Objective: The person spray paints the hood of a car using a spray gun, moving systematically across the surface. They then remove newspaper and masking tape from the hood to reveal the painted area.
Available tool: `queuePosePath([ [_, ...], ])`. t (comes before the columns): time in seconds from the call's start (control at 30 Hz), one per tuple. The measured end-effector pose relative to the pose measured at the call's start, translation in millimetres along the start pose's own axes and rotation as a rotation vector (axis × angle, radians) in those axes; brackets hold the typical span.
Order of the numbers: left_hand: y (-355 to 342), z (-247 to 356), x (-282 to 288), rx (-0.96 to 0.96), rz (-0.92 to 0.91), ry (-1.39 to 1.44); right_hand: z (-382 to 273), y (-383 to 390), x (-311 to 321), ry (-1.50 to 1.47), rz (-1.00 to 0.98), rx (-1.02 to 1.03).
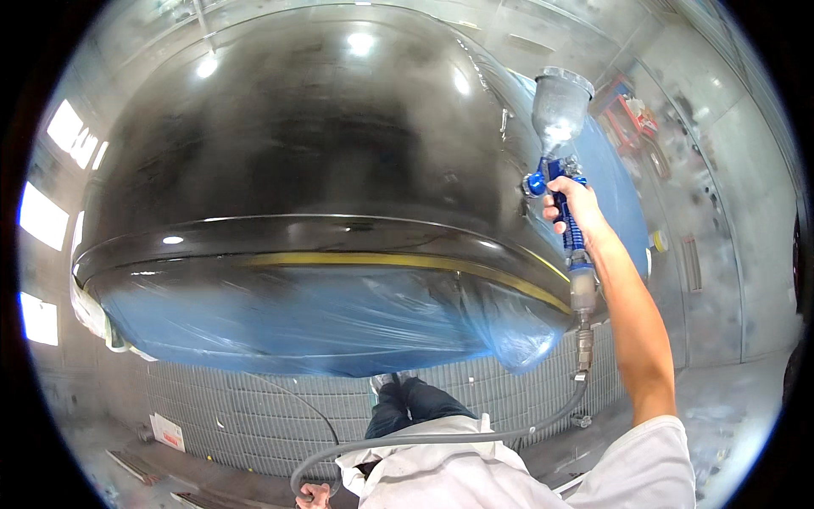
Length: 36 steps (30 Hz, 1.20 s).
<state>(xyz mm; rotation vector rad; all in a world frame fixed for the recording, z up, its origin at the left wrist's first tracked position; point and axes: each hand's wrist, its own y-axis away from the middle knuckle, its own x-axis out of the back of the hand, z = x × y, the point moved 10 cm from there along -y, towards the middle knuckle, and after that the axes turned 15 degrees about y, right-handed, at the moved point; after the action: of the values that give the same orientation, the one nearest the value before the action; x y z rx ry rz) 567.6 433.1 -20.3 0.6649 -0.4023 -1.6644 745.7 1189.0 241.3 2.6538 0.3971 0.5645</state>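
My right hand (pixel 578 204) is wrapped round the blue handle of a spray gun (pixel 560 127), which has a grey paint cup on top. The gun is at the right edge of a glossy black car panel (pixel 297 144). From the handle's lower end, a grey air hose (pixel 475 439) curves across my body to the left. My left hand (pixel 315 496), partly cut off at the lower edge, is closed on that hose. Blue masking film (pixel 297 318) hangs below the panel, with a strip of yellow masking tape (pixel 365 260) along its top.
More blue film (pixel 623 191) covers the area right of the panel. A grated floor (pixel 254 424) lies under my feet. Red holders (pixel 627 119) are on the right wall (pixel 712 280). A white box (pixel 167 433) is on the floor at lower left.
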Motion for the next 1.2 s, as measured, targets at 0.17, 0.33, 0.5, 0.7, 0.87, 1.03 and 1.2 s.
queuePosePath([
  [0.17,12.1,11.3,10.2,-0.012,0.102,-0.009,-31.3,16.2,-76.3,-0.049,-0.166,0.039],
  [0.33,26.7,11.0,27.7,-0.066,0.152,0.107,-62.5,25.5,-171.6,-0.11,-0.362,0.079],
  [0.5,46.7,6.9,41.8,-0.087,0.284,0.156,-98.8,52.7,-259.2,-0.113,-0.51,0.152],
  [0.7,48.3,-14.0,68.5,-0.118,0.331,0.22,-124.8,98.4,-334.1,-0.215,-0.701,0.168],
  [0.87,45.4,-9.9,71.7,-0.155,0.257,0.268,-105.7,105.2,-330.3,-0.079,-0.701,0.2],
  [1.03,37.6,3.7,57.8,-0.107,0.203,0.123,-63.9,86.1,-264.7,-0.058,-0.569,0.102],
  [1.2,21.6,25.5,26.0,-0.012,0.118,-0.011,-24.9,72.0,-181.6,-0.064,-0.442,0.059],
])
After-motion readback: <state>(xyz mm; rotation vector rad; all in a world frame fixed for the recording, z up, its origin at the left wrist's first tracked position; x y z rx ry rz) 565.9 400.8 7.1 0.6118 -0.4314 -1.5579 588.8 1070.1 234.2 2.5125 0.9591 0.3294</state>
